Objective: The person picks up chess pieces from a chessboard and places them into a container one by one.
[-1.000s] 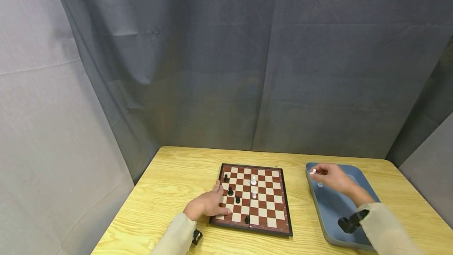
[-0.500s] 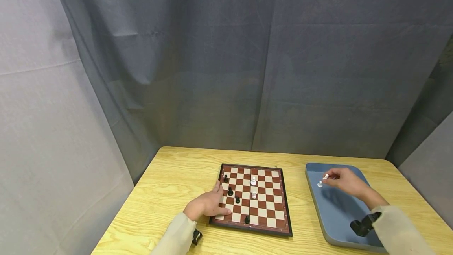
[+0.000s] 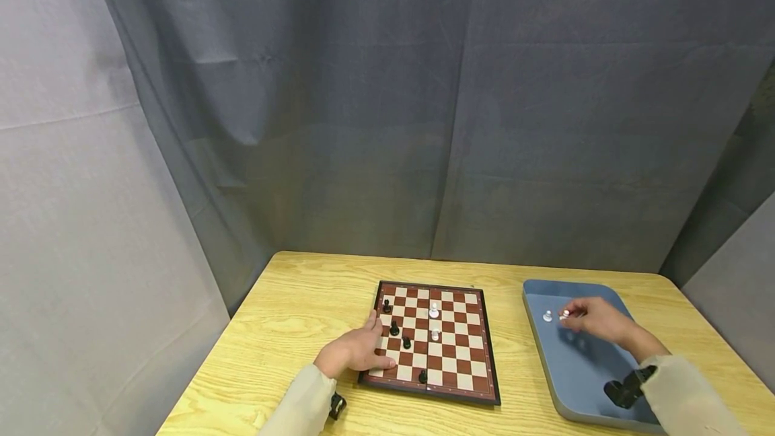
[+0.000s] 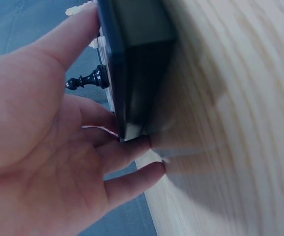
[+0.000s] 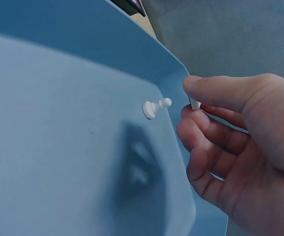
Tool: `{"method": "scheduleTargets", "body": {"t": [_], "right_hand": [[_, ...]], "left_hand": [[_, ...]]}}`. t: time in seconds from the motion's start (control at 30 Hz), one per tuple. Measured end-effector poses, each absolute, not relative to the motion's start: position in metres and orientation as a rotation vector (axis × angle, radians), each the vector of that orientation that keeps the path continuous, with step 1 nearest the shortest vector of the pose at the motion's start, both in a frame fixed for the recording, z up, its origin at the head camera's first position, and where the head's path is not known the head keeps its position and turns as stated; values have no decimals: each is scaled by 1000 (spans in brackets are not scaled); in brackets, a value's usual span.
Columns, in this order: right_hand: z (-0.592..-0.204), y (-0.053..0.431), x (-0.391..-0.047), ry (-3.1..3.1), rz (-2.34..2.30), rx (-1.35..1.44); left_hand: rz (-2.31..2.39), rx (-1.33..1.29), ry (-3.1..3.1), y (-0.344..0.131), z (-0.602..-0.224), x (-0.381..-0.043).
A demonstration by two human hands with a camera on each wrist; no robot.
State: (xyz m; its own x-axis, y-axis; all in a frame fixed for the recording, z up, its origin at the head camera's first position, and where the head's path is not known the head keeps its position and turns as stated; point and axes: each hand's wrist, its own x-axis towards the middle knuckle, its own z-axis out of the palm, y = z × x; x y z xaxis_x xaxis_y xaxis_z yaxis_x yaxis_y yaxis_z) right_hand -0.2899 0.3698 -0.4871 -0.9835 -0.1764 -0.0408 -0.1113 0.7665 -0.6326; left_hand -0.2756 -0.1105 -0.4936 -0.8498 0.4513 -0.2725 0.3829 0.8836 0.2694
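Right hand (image 3: pixel 596 318): thumb and fingertips pinch a small white chess piece (image 3: pixel 565 314), the other fingers bent in behind.
Held piece: within the outline of the blue tray (image 3: pixel 563 369), toward its 11 o'clock in the head view. Only a sliver shows between thumb and finger in the right wrist view; it looks lifted off the tray floor, though the angle is too poor to be certain.
White pawn (image 3: pixel 547 316): upright on the tray floor, just beside the held piece at its 9 o'clock, the two apart.
Left hand (image 3: pixel 356 350): spread, the thumb lying on the chessboard (image 3: pixel 457 358) toward 8 o'clock, the fingers at its 9 o'clock edge; in the left wrist view two fingertips reach down past the rim to the table (image 3: pixel 303 315).
Black pieces (image 3: pixel 407 342): four standing on the board, at 10, 9, 8 and 6 o'clock, the last near the edge.
White pieces on the board (image 3: pixel 434 311): two, one toward 12 o'clock, the other almost at the centre.
Tray: on the table at the board's 3 o'clock, well apart from it.
Sleeves (image 3: pixel 299 402): pale, each with a black device at the wrist.
Curtain (image 3: pixel 363 120): dark grey, hanging at 12 o'clock beyond the table.
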Motion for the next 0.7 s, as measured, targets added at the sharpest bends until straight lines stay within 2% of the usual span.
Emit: {"method": "scheduleTargets", "body": {"t": [0.7], "right_hand": [[-492,359,-290,2827,-1031,-248]], "left_hand": [[300,615,2714,-111,-492,-276]]}}
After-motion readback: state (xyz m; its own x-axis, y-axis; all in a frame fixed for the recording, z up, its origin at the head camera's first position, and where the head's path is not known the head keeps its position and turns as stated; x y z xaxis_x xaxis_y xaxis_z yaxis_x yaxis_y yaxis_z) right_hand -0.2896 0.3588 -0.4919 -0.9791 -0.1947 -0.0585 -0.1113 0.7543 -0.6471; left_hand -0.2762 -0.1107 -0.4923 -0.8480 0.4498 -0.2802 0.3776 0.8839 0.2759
